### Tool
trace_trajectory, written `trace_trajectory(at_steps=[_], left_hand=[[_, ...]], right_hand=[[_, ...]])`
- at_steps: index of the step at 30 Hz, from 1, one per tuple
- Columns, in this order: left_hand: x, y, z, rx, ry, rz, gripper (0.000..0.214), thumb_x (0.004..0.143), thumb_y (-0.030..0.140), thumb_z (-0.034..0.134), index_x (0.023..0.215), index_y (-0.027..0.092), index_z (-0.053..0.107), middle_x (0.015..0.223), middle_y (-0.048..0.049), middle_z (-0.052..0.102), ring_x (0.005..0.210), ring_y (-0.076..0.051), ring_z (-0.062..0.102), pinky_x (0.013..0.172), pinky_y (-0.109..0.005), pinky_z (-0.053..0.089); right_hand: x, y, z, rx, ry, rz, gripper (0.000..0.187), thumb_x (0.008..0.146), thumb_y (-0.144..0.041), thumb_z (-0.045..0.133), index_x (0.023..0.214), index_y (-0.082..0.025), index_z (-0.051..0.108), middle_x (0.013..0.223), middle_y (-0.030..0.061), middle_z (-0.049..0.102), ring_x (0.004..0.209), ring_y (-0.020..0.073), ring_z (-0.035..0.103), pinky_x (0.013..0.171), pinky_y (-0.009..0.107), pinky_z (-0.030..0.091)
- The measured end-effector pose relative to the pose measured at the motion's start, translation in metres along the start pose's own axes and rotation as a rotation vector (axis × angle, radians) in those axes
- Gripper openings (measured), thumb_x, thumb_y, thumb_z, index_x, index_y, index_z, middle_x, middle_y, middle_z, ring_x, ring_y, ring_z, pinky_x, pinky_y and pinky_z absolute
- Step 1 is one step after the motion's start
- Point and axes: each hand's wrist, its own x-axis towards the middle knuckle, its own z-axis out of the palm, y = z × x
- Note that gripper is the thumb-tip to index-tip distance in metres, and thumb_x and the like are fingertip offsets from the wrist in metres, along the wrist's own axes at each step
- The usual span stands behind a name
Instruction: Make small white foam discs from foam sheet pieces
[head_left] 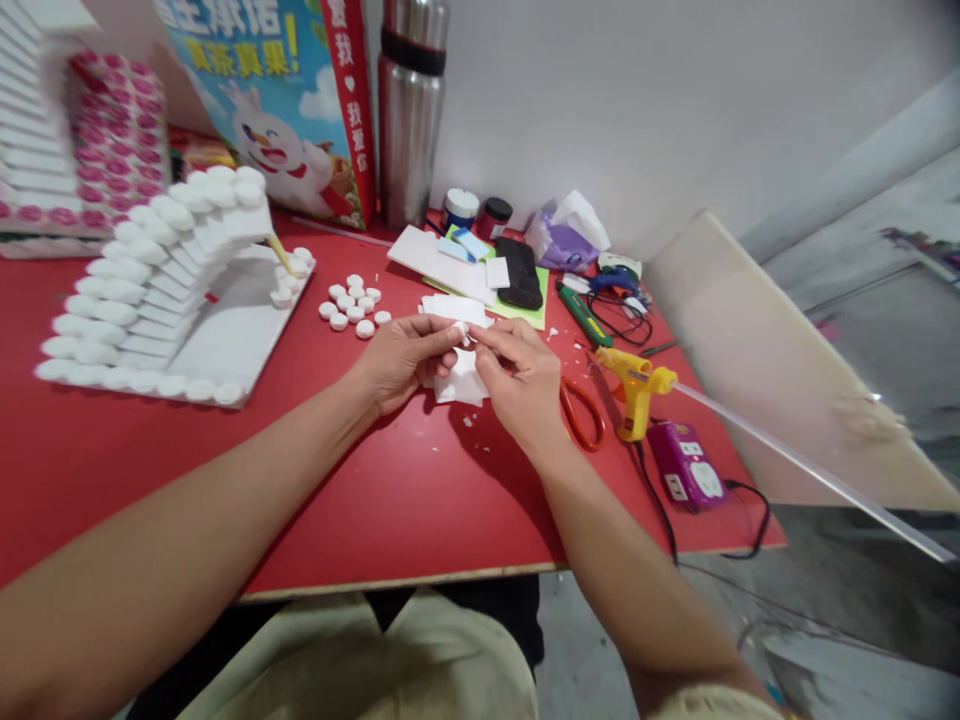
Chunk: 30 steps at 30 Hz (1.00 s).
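Observation:
Between the fingertips of both hands is a small white piece (pixel 462 330), partly covered by the fingers; its kind is hard to make out. My left hand (pixel 409 360) pinches it between thumb and fingers. Meeting it from the other side, my right hand (pixel 525 372) has its thumb and fingers drawn together at the piece. Beneath both hands lie white paper sheets (pixel 459 382) with tiny white scraps around them. Left of my left hand sits a cluster of round white discs (pixel 351 302). A white stair-shaped model (pixel 150 290) edged with similar rounded pieces stands farther left.
Orange-handled scissors (pixel 583 415), a yellow glue gun (pixel 634 385) with a long clear stick and a purple power socket (pixel 688 465) lie at the right. A steel flask (pixel 412 115), a printed bag (pixel 277 110), jars (pixel 460 207) and tissues (pixel 570 235) line the back.

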Motion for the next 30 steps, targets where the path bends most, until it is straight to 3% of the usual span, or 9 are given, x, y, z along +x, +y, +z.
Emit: trace_trajectory(at_steps=[5, 10, 17, 25, 30], left_hand=[[0.0, 0.001, 0.001, 0.046, 0.019, 0.009, 0.04, 0.056, 0.03, 0.102, 0.076, 0.009, 0.073, 0.063, -0.0009, 0.069, 0.049, -0.005, 0.054, 0.045, -0.016, 0.044], [0.0, 0.0, 0.001, 0.068, 0.027, 0.04, 0.042, 0.055, 0.031, 0.102, 0.076, 0.01, 0.072, 0.063, -0.0008, 0.069, 0.049, -0.006, 0.057, 0.048, -0.018, 0.046], [-0.001, -0.003, -0.003, 0.117, 0.016, 0.081, 0.041, 0.058, 0.032, 0.1, 0.078, 0.012, 0.07, 0.068, -0.0022, 0.073, 0.048, -0.007, 0.058, 0.048, -0.02, 0.048], [-0.002, -0.001, -0.003, 0.262, 0.046, 0.126, 0.044, 0.057, 0.035, 0.1, 0.076, 0.015, 0.066, 0.058, 0.0008, 0.067, 0.045, -0.009, 0.058, 0.045, -0.021, 0.048], [-0.001, -0.003, -0.006, 0.284, 0.022, 0.163, 0.042, 0.059, 0.035, 0.098, 0.077, 0.016, 0.065, 0.061, 0.0013, 0.067, 0.045, -0.009, 0.057, 0.044, -0.021, 0.046]], right_hand=[[-0.001, 0.001, 0.0, -0.059, -0.014, -0.008, 0.032, 0.094, -0.016, 0.058, 0.112, -0.025, 0.082, 0.089, 0.0024, 0.067, 0.076, 0.014, 0.06, 0.066, 0.029, 0.05], [-0.002, 0.002, -0.001, -0.087, -0.014, -0.119, 0.032, 0.095, -0.016, 0.056, 0.114, -0.023, 0.081, 0.091, 0.0044, 0.066, 0.076, 0.0151, 0.06, 0.067, 0.031, 0.051], [-0.003, 0.001, -0.005, -0.275, -0.079, -0.194, 0.032, 0.1, -0.019, 0.053, 0.119, -0.023, 0.078, 0.093, 0.0065, 0.064, 0.081, 0.0183, 0.061, 0.073, 0.034, 0.053], [-0.002, -0.001, -0.011, -0.559, -0.167, -0.328, 0.032, 0.101, -0.019, 0.051, 0.123, -0.018, 0.074, 0.097, 0.0105, 0.065, 0.084, 0.0212, 0.06, 0.07, 0.034, 0.05], [-0.002, -0.004, -0.012, -0.591, -0.178, -0.334, 0.032, 0.102, -0.02, 0.05, 0.124, -0.018, 0.073, 0.098, 0.0112, 0.066, 0.086, 0.022, 0.059, 0.071, 0.035, 0.05]])
